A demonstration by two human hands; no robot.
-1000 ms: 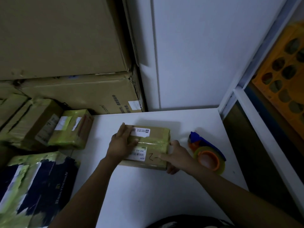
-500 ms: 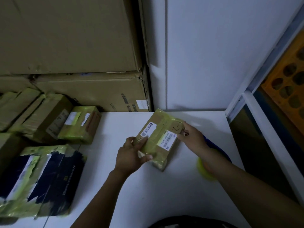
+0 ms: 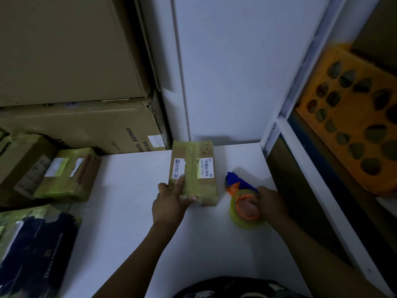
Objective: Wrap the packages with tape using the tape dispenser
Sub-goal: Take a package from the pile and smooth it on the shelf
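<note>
Far left of the left hand, at the near edge: a dark navy parcel (image 3: 36,254) banded in yellow-green tape, lying flat. Beyond it, small tape-wrapped cardboard boxes (image 3: 66,175) side by side, backed by big brown cartons (image 3: 81,125) stacked up the corner. Under it all, a plain white tabletop (image 3: 129,233), dimly lit. Left hand (image 3: 169,203) at the near left corner of the brown cardboard package (image 3: 197,173): index finger stretched flat over the top, thumb hooked across the near end, a light grip. Package flat on the tabletop, long side running away from the hands, yellow-green tape band down its middle, white barcode labels either side, far end close to the white panelled wall (image 3: 225,72). Just right of the package and apart from it, the blue-and-orange tape dispenser (image 3: 242,201) with its yellowish roll. Right hand (image 3: 272,203) wrapped round that roll, fingers curled into the orange core. Further right, past the table's edge, a white frame post (image 3: 300,82) and an orange plastic crate (image 3: 354,125) with oval holes.
</note>
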